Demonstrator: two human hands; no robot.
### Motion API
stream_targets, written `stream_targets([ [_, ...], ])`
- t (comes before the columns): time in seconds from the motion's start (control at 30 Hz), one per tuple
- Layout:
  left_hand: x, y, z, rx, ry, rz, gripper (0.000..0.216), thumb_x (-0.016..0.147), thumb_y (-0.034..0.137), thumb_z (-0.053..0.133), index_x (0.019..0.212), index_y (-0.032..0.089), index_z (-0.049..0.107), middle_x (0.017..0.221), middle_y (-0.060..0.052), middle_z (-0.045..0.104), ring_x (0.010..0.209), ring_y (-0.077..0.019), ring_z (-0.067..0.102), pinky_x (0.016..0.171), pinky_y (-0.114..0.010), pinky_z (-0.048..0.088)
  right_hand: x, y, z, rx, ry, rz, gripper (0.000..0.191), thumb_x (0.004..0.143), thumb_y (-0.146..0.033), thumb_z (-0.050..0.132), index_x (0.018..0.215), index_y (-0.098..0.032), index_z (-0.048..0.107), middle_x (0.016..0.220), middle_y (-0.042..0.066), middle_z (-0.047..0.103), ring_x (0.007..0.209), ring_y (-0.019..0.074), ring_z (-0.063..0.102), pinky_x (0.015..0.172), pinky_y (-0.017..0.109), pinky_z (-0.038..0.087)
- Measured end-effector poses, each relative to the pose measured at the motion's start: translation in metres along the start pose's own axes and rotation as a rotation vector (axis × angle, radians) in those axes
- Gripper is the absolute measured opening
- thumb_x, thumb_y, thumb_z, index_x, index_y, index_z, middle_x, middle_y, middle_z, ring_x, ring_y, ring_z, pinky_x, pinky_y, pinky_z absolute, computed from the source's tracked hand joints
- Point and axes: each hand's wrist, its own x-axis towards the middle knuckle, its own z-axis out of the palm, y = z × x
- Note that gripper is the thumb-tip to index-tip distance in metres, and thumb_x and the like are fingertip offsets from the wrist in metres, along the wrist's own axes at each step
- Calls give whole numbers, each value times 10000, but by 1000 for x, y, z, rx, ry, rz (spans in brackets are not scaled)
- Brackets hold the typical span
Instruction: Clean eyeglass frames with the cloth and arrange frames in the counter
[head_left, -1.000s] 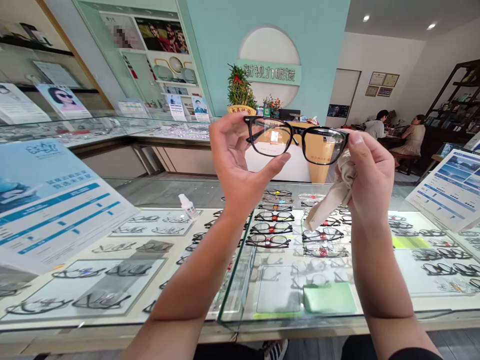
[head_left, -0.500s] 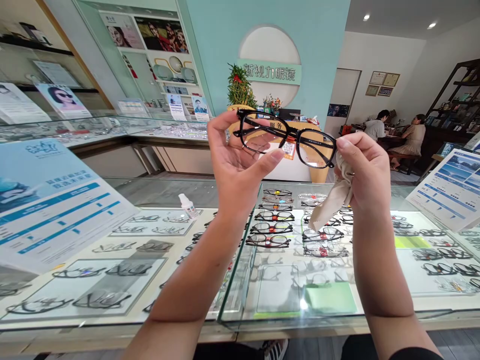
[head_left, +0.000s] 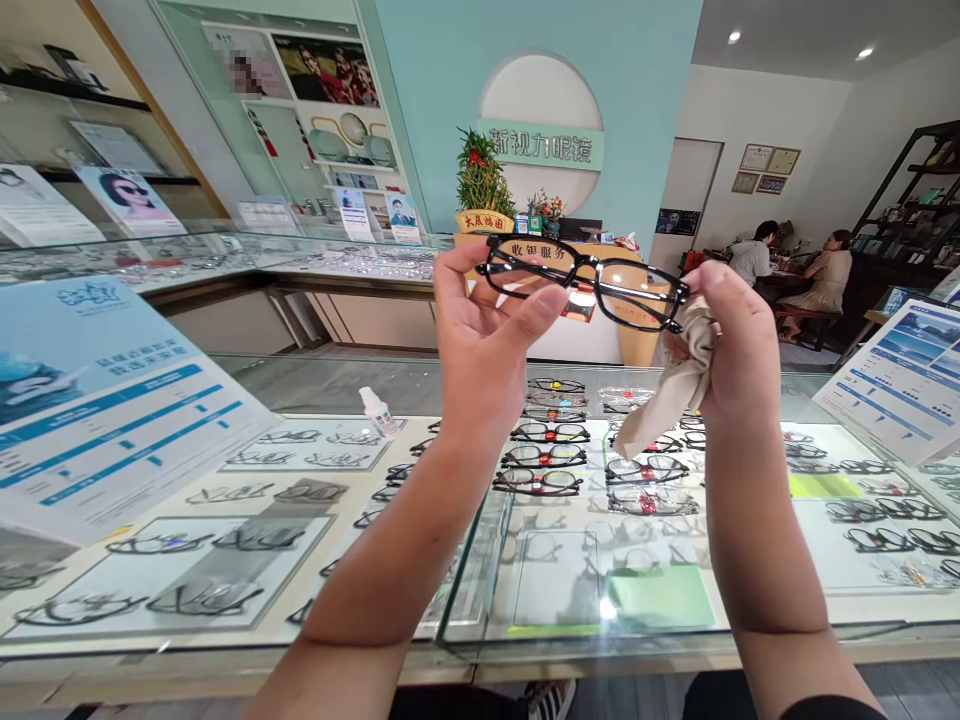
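A pair of black-framed eyeglasses [head_left: 587, 262] is held up in front of me, above the glass display case. My left hand [head_left: 491, 345] grips its left side, with the thumb near the lower rim of the left lens. At the right end of the frame, my right hand [head_left: 739, 345] pinches the corner between thumb and fingers. A beige cleaning cloth [head_left: 671, 385] is also in my right hand and hangs down below it. The folded temples show through the lenses. Some fingers of my left hand are behind the glasses.
Below my hands, the glass display case [head_left: 555, 640] contains rows of eyeglasses [head_left: 544, 457]. A white spray bottle [head_left: 377, 412] stands on the left. Leaflet stands rise at the left [head_left: 127, 400] and right [head_left: 911, 365]. Two people sit at the back right.
The eyeglasses have tilted, so the lenses look flatter. They and my left hand have shifted slightly right and down; the cloth stays in my right hand.
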Motion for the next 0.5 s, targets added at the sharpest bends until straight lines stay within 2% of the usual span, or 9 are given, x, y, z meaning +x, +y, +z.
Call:
stream_targets([
  [0.1,3,1,0,-83,-60,-239,542,751,558,983,1081,271,663,1063,-22,785,1087,-212,788,965,-338,635,-1,-1,1,-26,1,-64,415,1047,-640,526,1043,-285,743,677,-20,506,493,139,445,461,316,443],
  [0.2,4,0,1,-140,-138,-500,526,788,639,923,1073,248,714,1021,-49,809,1007,-230,807,839,-325,650,-8,-2,4,-197,-110,-197,447,1004,-618,671,1335,-331,760,850,6,682,660,168,621,603,337,567],
  [0.27,3,-2,2,-169,-180,-621,533,808,661,899,1080,235,730,988,-58,811,953,-232,811,806,-330,654,-13,-3,8,-243,-194,-273,544,933,-586,787,1415,-337,752,1016,29,765,828,199,710,728,361,623],
  [0.37,1,-7,0,-194,-239,-745,525,841,674,874,1065,219,735,943,-73,799,909,-248,814,798,-351,661,-18,-5,14,-247,-224,-333,492,917,-541,822,1360,-326,802,1155,59,813,1000,248,762,832,405,651],
  [0.5,2,-13,-6,-225,-324,-837,548,846,712,856,1026,209,737,916,-87,785,849,-246,806,758,-341,653,-19,-6,17,-277,-190,-331,418,911,-553,834,1256,-318,854,1079,54,839,1022,272,776,839,425,662],
])
